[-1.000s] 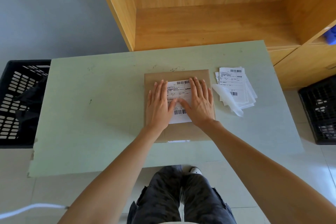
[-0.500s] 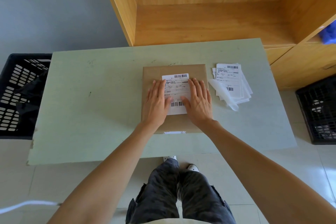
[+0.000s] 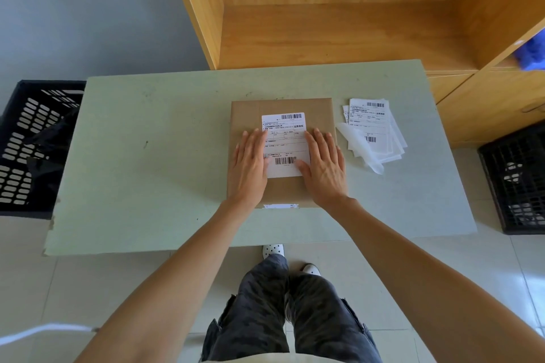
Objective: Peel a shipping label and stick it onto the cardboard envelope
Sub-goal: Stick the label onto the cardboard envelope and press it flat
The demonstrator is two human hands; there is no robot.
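Both hands flat, palms down, fingers together, holding nothing. Left hand [image 3: 248, 166] sits on the label's left edge, right hand [image 3: 324, 168] on its right edge, thumb over the lower right corner.

Change over the last second: hands were close together over the middle of the label [image 3: 285, 144], covering most of it. They've slid outward and toward the person; now the top barcode, the text block and the lower barcode are all exposed. Reads as a smoothing stroke, centre to edges.

Label lies flat on the envelope [image 3: 281, 194], square to it, upper-centre, no lifted corner or wrinkle that I can see. Envelope is flat on the table [image 3: 147, 186], a white strip showing at its near edge.

Off to the right: label stack [image 3: 373, 124] with a loose backing sheet [image 3: 361, 147] lying across it, untouched.

Judgement: peel done, stick done, press-down nearly finished. Only thing left is lifting off. Risk is low; maybe an unpressed top edge, since neither hand covers it.
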